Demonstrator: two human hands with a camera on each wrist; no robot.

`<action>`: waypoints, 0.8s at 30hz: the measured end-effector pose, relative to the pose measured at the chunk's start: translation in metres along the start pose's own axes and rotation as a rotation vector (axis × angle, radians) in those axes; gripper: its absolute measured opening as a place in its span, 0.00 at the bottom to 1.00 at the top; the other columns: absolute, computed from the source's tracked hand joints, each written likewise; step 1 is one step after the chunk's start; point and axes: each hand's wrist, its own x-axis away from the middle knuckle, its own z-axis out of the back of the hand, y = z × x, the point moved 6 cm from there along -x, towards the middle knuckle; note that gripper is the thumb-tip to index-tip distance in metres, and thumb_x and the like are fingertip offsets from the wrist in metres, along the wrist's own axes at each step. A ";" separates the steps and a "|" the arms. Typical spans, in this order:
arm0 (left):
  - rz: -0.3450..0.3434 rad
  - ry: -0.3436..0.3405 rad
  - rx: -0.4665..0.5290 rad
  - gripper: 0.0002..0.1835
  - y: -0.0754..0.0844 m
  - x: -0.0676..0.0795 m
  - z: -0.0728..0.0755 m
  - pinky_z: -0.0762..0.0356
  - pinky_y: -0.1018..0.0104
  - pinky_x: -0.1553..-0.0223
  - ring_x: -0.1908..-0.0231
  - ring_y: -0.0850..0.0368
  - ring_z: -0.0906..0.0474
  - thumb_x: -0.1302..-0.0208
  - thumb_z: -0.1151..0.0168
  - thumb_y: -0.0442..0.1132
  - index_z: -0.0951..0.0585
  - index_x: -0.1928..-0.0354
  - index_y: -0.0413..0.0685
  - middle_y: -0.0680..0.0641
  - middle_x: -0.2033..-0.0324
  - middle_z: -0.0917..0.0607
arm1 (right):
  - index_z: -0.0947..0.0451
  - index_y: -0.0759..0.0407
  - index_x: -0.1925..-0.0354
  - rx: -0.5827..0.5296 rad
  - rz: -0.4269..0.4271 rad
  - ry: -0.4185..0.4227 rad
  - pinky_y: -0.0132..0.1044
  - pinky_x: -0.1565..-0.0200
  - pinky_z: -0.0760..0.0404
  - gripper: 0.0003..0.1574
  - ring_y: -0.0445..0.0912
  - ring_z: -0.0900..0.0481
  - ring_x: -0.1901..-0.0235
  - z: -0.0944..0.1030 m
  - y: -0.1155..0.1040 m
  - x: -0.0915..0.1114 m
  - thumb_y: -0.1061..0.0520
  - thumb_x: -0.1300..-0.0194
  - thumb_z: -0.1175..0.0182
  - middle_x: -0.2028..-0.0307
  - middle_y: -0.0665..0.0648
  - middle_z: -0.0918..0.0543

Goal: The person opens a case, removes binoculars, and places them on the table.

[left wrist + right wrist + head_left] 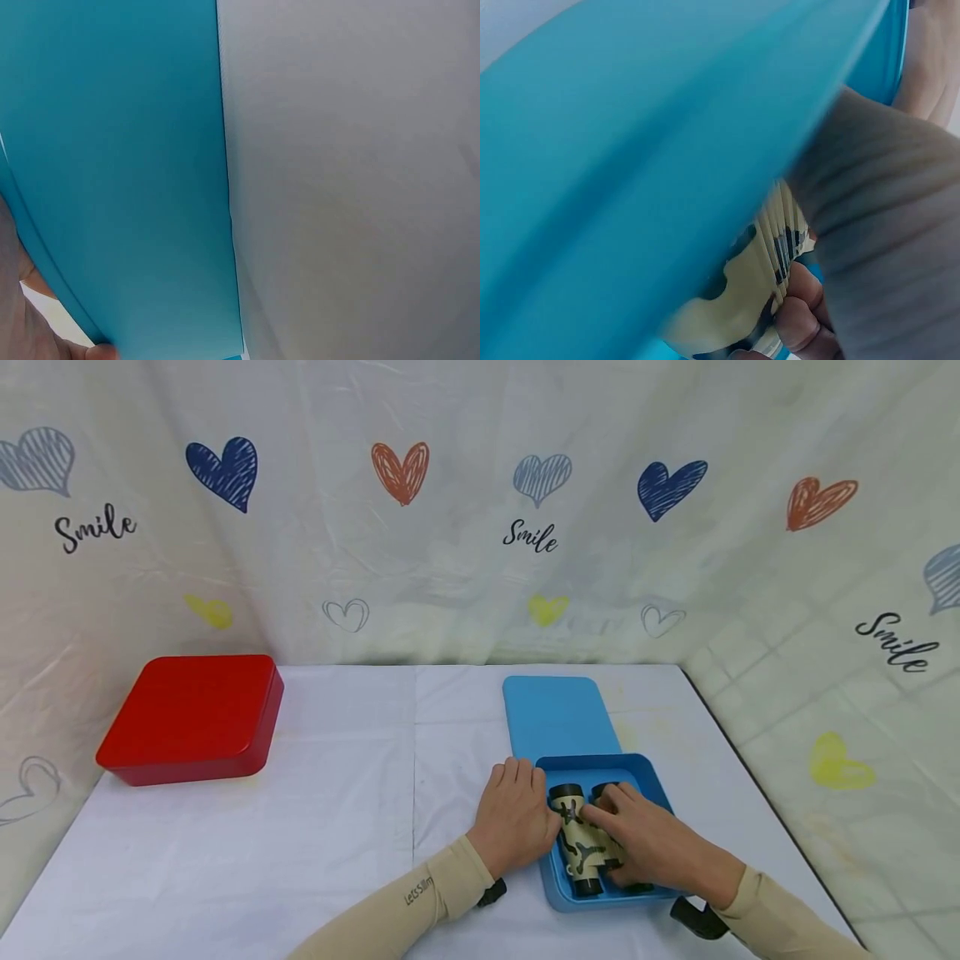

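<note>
A pair of camouflage-patterned binoculars with black ends lies lengthwise in a blue box on the right of the table. My left hand grips the box's left wall; in the left wrist view its fingertips show at the edge of the blue wall. From the right, my right hand reaches into the box and holds the right barrel of the binoculars, covering much of it. The right wrist view shows fingers against the ribbed, camouflaged body, partly hidden by the box wall.
Right behind the box lies a flat light-blue lid. A closed red box stands at the far left of the white-covered table. Behind and to the right hangs a pale sheet printed with hearts.
</note>
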 end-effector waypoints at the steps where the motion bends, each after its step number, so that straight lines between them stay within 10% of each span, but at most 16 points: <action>1: -0.001 0.002 0.001 0.15 0.000 0.000 0.000 0.48 0.65 0.62 0.69 0.56 0.47 0.36 0.40 0.53 0.31 0.71 0.53 0.51 0.74 0.34 | 0.23 0.47 0.43 0.008 0.001 -0.001 0.37 0.65 0.28 0.48 0.44 0.33 0.60 0.001 0.000 0.000 0.42 0.62 0.14 0.58 0.50 0.26; 24: 0.007 -0.039 0.025 0.16 0.000 -0.001 0.001 0.48 0.65 0.62 0.68 0.56 0.46 0.35 0.39 0.53 0.32 0.71 0.53 0.51 0.73 0.33 | 0.24 0.45 0.50 0.194 0.107 0.170 0.35 0.64 0.38 0.49 0.42 0.37 0.63 0.028 -0.001 0.009 0.37 0.71 0.15 0.64 0.48 0.29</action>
